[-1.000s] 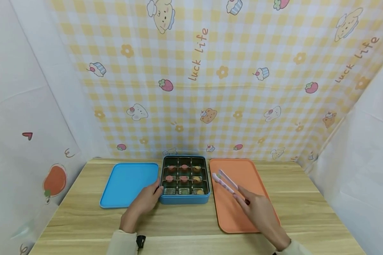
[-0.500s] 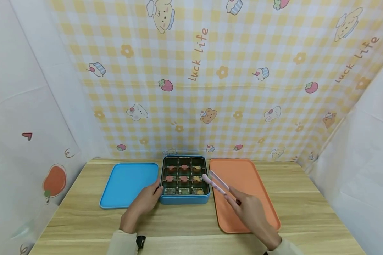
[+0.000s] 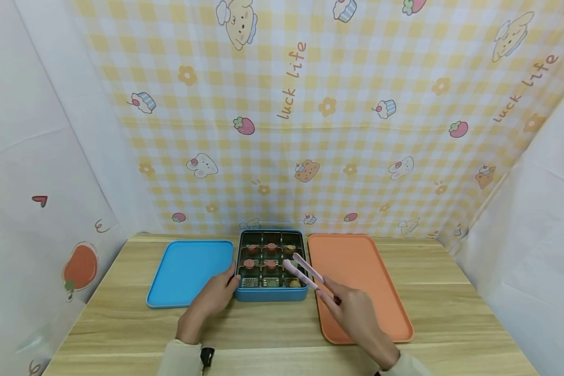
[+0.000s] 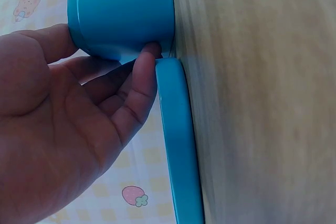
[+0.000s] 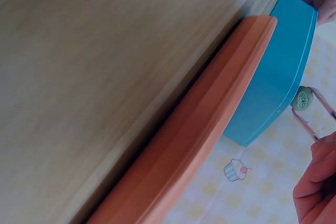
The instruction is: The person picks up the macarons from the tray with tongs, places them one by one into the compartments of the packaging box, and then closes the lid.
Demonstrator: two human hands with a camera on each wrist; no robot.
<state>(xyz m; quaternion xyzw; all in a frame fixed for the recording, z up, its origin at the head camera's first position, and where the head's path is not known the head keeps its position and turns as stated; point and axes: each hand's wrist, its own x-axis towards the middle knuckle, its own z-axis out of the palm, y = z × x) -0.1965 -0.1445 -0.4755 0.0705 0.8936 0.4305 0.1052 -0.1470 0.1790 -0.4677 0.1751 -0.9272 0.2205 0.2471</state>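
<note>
A blue box with a dark divided insert stands in the middle of the table. My left hand holds its left front corner, thumb by the rim and fingers against the side. My right hand grips pink tongs, whose tips are over the right column of the box. Between the tips the right wrist view shows a round green piece with an embossed top. Red round pieces sit in left and middle compartments. A yellow piece lies in the front right compartment.
A flat blue lid lies left of the box, near my left hand. To the right, an orange tray lies under my right hand. A checked yellow cloth hangs behind the table.
My right hand has moved left with the tongs, from above the orange tray to over the right side of the box. The left hand keeps its place at the box.
</note>
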